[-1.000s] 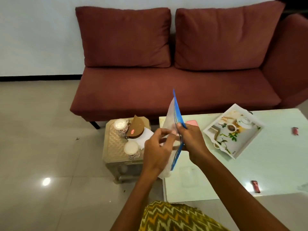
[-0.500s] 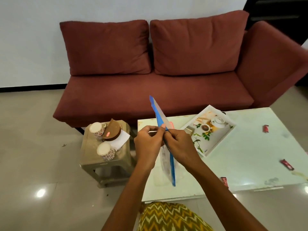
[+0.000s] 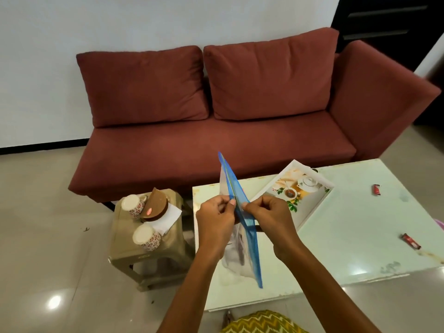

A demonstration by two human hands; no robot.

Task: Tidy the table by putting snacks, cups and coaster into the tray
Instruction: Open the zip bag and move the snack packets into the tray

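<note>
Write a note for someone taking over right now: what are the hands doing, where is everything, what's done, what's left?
Left hand and right hand: both pinch the blue-edged clear plastic zip bag above the pale glass table.
White picture-printed tray: on the table, nothing visibly in it.
Two small red snack packets: loose on the table's right part.
Two floral cups and brown round coaster: on the beige plastic stool.
Done: nothing trayed yet. Left: snacks, cups, coaster.

The head camera looks forward and down, close over the hands (image 3: 242, 224), facing the sofa (image 3: 216, 121).
</note>
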